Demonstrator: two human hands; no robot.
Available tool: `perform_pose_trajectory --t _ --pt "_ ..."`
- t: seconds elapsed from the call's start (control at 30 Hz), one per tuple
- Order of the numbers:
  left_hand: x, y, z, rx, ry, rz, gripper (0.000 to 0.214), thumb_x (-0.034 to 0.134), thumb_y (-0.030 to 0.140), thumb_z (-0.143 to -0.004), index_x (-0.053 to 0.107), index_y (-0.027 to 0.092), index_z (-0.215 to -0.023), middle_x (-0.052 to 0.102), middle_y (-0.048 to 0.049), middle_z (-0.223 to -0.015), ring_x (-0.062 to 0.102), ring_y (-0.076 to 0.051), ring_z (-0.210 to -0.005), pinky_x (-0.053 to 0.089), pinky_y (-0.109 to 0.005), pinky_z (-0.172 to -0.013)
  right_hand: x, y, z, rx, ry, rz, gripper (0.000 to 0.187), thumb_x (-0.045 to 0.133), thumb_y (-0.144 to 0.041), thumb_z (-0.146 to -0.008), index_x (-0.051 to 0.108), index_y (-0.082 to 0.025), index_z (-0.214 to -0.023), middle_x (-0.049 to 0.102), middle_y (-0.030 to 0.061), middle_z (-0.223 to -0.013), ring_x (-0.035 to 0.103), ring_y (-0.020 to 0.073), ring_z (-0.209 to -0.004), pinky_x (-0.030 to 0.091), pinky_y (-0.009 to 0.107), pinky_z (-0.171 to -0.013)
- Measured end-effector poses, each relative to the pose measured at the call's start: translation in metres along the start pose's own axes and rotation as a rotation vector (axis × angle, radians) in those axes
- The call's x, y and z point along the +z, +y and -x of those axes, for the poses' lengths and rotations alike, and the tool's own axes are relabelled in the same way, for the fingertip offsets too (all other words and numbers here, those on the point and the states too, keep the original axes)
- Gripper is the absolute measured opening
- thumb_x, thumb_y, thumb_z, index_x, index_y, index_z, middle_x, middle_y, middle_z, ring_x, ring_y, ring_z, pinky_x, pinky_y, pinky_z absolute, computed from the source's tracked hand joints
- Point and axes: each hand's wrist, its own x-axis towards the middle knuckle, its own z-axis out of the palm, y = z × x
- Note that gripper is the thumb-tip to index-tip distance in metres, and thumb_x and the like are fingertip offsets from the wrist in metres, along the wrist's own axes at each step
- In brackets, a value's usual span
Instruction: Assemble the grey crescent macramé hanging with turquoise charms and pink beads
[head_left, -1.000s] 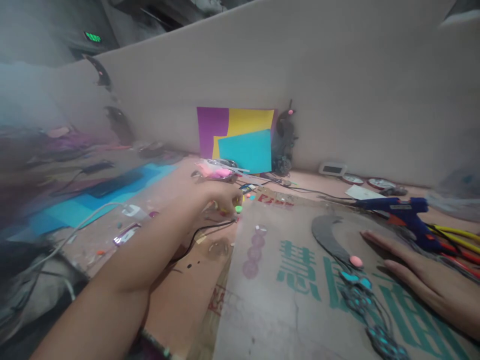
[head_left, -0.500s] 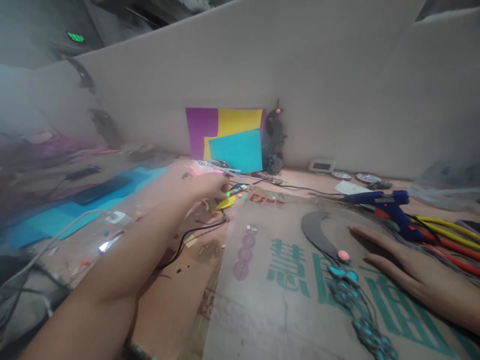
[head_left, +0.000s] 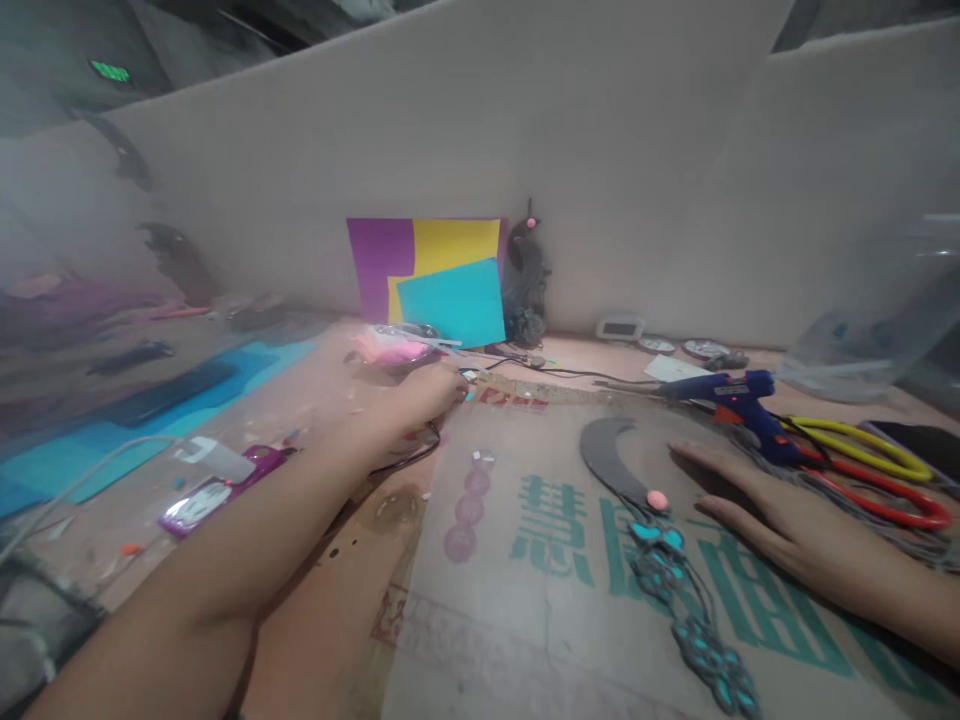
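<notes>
My left hand (head_left: 433, 390) reaches across to the far left corner of a printed cardboard sheet (head_left: 525, 620). Its fingers are curled in beside a small white piece (head_left: 469, 375), and what they hold, if anything, is hidden. My right hand (head_left: 772, 510) lies flat on the cardboard with fingers stretched out and nothing in them. To the left of it rests a grey crescent (head_left: 604, 455) with a pink bead (head_left: 657, 500) at its lower tip. From the bead trails a dark ornament (head_left: 660, 560) with turquoise patches.
A blue glue gun (head_left: 750, 405) lies beyond my right hand, near yellow-and-red handles (head_left: 870, 445). Coloured sheets (head_left: 454, 300) lean on the back wall beside a dark hanging ornament (head_left: 529, 275). A purple item (head_left: 259, 465) and a white plug (head_left: 214, 455) lie left of my arm.
The view has turned a little to the right. My left hand has closed in over the small yellow piece and the dark strip by its fingers, which it now hides. My right hand stays flat.
</notes>
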Motion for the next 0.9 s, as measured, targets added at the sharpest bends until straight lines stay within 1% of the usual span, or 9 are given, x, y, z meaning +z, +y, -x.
perform_pose_trajectory --t 0.07,0.27,0.4,0.5,0.57,0.67,0.7,0.77,0.9 --pt "0.000 0.000 0.000 -0.022 0.013 0.016 0.020 0.054 0.027 -0.089 0.072 0.019 -0.086 0.073 -0.0098 -0.096 0.066 -0.023 -0.091 0.049 -0.029 -0.080 0.000 0.000 0.000 -0.004 0.009 -0.005 0.058 0.041 -0.057 -0.095 0.046 -0.027 -0.146 0.050 0.0062 -0.150 0.051 0.0291 -0.134 0.041 0.049 -0.112" --pt "-0.013 0.005 0.004 -0.065 0.110 0.108 0.022 0.051 0.029 -0.084 0.070 0.019 -0.088 0.075 -0.0078 -0.092 0.066 -0.022 -0.081 0.045 -0.029 -0.069 0.000 -0.003 0.002 -0.023 0.044 -0.014 0.057 0.044 -0.055 -0.095 0.049 -0.027 -0.144 0.052 0.0063 -0.149 0.052 0.0286 -0.134 0.043 0.048 -0.111" --pt "-0.026 0.012 0.005 -0.062 0.148 0.203 0.025 0.048 0.033 -0.089 0.069 0.020 -0.095 0.075 -0.0049 -0.097 0.067 -0.021 -0.085 0.046 -0.027 -0.072 -0.003 -0.010 0.003 -0.018 0.051 -0.049 0.059 0.042 -0.056 -0.096 0.049 -0.025 -0.144 0.052 0.0087 -0.148 0.052 0.0287 -0.133 0.045 0.047 -0.109" --pt "-0.035 0.015 0.001 -0.105 0.188 0.254 0.031 0.047 0.042 -0.092 0.066 0.018 -0.093 0.073 -0.0058 -0.090 0.066 -0.022 -0.082 0.048 -0.029 -0.070 -0.002 -0.012 0.003 -0.009 0.037 -0.061 0.059 0.040 -0.056 -0.096 0.048 -0.024 -0.145 0.050 0.0091 -0.149 0.050 0.0280 -0.135 0.043 0.047 -0.111" --pt "-0.040 0.017 -0.007 -0.146 0.203 0.290 0.031 0.045 0.040 -0.094 0.064 0.017 -0.098 0.072 -0.0053 -0.087 0.066 -0.021 -0.079 0.049 -0.029 -0.068 -0.001 -0.011 0.003 -0.010 0.042 -0.066 0.059 0.040 -0.055 -0.096 0.049 -0.024 -0.145 0.049 0.0087 -0.150 0.049 0.0277 -0.136 0.041 0.047 -0.112" --pt "-0.051 0.022 -0.034 -0.193 0.191 0.339 0.028 0.041 0.031 -0.099 0.062 0.016 -0.109 0.071 -0.0051 -0.097 0.066 -0.018 -0.083 0.053 -0.031 -0.073 0.000 -0.010 0.002 -0.012 0.046 -0.074 0.058 0.041 -0.055 -0.096 0.050 -0.024 -0.144 0.049 0.0084 -0.151 0.048 0.0281 -0.137 0.040 0.048 -0.113" --pt "-0.055 0.025 -0.047 -0.212 0.191 0.346 0.027 0.044 0.031 -0.099 0.063 0.015 -0.110 0.070 -0.0063 -0.103 0.066 -0.019 -0.087 0.054 -0.033 -0.077 0.000 -0.010 0.002 -0.011 0.042 -0.076 0.058 0.041 -0.054 -0.096 0.050 -0.024 -0.144 0.049 0.0086 -0.151 0.048 0.0283 -0.137 0.040 0.049 -0.114" --pt "-0.064 0.031 -0.077 -0.251 0.199 0.355 0.032 0.058 0.036 -0.095 0.061 0.015 -0.118 0.064 -0.0088 -0.117 0.064 -0.022 -0.099 0.056 -0.041 -0.084 0.000 -0.010 0.002 -0.012 0.033 -0.079 0.058 0.041 -0.054 -0.096 0.050 -0.023 -0.144 0.048 0.0092 -0.151 0.048 0.0286 -0.137 0.039 0.049 -0.114" --pt "-0.079 0.041 -0.139 -0.318 0.275 0.342 0.037 0.060 0.036 -0.094 0.059 0.015 -0.124 0.061 -0.0096 -0.124 0.062 -0.025 -0.106 0.055 -0.045 -0.088 -0.002 -0.012 0.003 -0.027 0.043 -0.088 0.057 0.042 -0.053 -0.096 0.053 -0.022 -0.142 0.049 0.0099 -0.150 0.048 0.0302 -0.137 0.040 0.051 -0.113"
